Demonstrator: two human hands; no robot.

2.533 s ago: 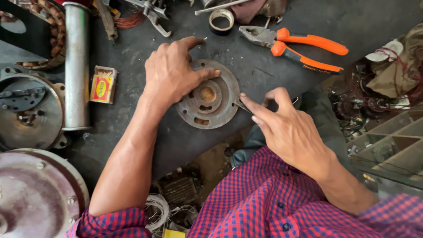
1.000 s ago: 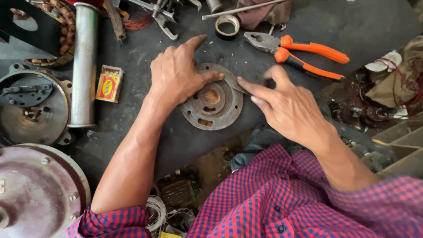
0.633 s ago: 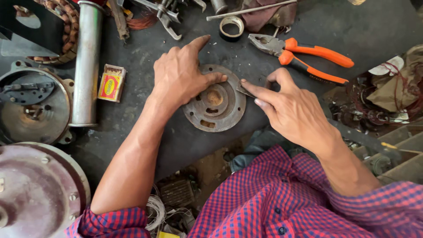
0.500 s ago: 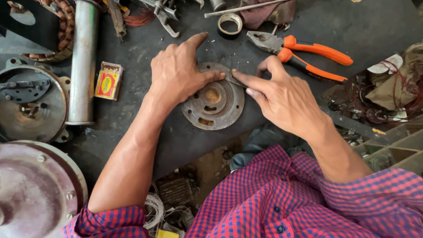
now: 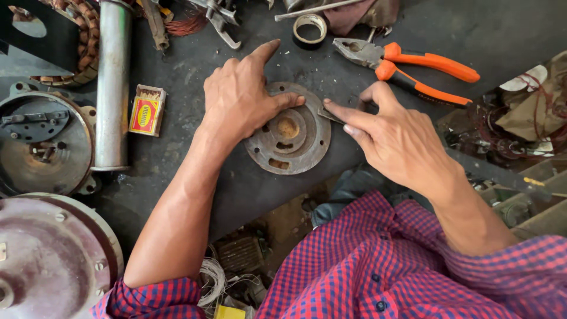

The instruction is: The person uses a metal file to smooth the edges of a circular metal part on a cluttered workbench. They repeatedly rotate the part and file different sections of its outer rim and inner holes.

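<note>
Rusty metal disc point(image 5: 292, 133) lies flat on the dark bench point(image 5: 502, 29), near its front edge. Left hand point(image 5: 239, 97) rests palm-down over the disc's upper left part, fingers spread, thumb across the raised middle ring, index finger stretched past the rim. It presses, grips nothing. Right hand point(image 5: 396, 139) comes in from the right; thumb and forefinger are pinched together on a small thin blade point(image 5: 328, 114), whose tip touches the disc's right rim.

Edges: bench front edge runs just below the disc; beyond it, a drop to clutter and wire. Bare bench lies right of the disc, and between disc and matchbox point(image 5: 146, 110).

Left side is crowded: one steel tube point(image 5: 112, 88) standing lengthwise, just beside the matchbox; two round motor covers point(image 5: 41, 147), one above the other, at the left margin. Behind the disc: one tape roll point(image 5: 310, 26), one pair of orange-handled pliers point(image 5: 413, 65) close to the right hand's knuckles, not touching.

Count: one disc, one blade, one matchbox, one tube, one pliers, one tape roll, two covers.
</note>
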